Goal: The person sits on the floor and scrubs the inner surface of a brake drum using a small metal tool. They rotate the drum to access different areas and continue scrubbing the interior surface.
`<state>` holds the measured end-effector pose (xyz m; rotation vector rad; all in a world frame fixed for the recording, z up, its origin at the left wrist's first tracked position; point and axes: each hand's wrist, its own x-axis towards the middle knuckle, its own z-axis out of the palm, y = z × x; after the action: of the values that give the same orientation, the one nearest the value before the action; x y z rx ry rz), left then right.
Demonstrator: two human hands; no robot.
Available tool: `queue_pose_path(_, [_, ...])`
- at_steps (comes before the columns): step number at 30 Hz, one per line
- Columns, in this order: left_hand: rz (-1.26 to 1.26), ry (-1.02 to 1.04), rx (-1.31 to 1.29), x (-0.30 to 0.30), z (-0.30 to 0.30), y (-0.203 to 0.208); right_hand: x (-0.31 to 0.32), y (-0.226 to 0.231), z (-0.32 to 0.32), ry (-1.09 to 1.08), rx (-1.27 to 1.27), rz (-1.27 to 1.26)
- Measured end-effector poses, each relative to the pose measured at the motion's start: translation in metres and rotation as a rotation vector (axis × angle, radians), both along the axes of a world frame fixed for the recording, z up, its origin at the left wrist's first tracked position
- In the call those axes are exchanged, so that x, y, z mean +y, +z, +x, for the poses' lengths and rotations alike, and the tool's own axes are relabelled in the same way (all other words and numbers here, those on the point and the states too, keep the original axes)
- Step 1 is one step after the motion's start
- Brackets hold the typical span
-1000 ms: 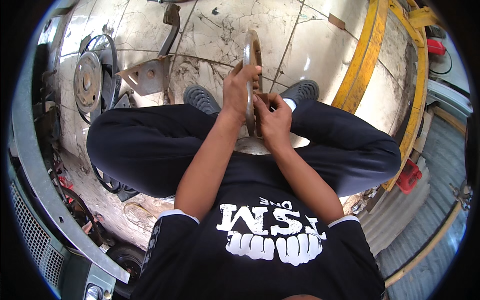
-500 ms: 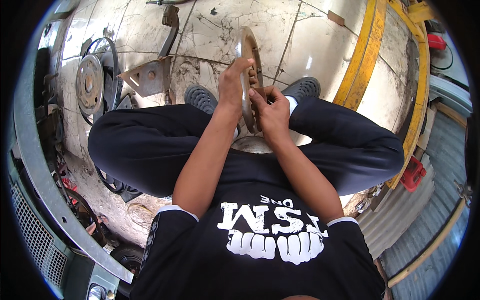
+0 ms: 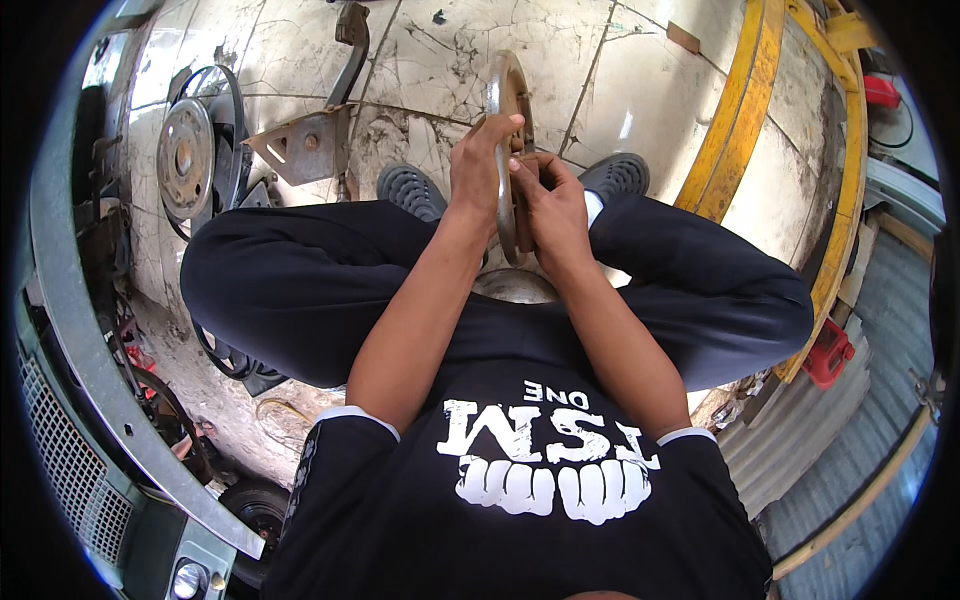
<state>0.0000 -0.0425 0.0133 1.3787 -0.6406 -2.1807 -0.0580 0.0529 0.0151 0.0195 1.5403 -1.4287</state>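
Note:
Between my knees a worn, brownish metal disc (image 3: 508,90) stands on edge, turned almost side-on, so its exact kind does not show. My left hand (image 3: 477,165) is closed on its left side, with the thumb over the rim. On the other side, my right hand (image 3: 558,210) is closed, its thumb and fingers pinched against the disc's inner face. What the right fingers hold, if anything, is hidden. Below the disc, a rounded dull metal piece (image 3: 515,287) shows partly between my legs.
Left on the cracked tiles lie a rusty pulley-like wheel (image 3: 186,158), a black belt (image 3: 236,120) and a pedal with bracket (image 3: 305,148). A yellow metal frame (image 3: 735,110) runs along the right, near a red plastic container (image 3: 828,352). A grey vehicle panel (image 3: 75,300) borders the left.
The disc and both hands sit slightly further right in view, as does the floor. My right hand's fingers have shifted a little up along the disc's face. The left hand keeps its hold.

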Motion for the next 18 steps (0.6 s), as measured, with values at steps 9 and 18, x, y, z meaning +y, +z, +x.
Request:
queue_pose_path(9, [-0.006, -0.091, -0.059, -0.002, 0.001, -0.004, 0.012, -0.005, 0.007, 0.035, 0.221, 0.031])
queue_pose_path(18, [-0.097, -0.043, -0.029, 0.005, -0.008, 0.003, 0.002, -0.017, 0.000, 0.013, 0.371, 0.042])
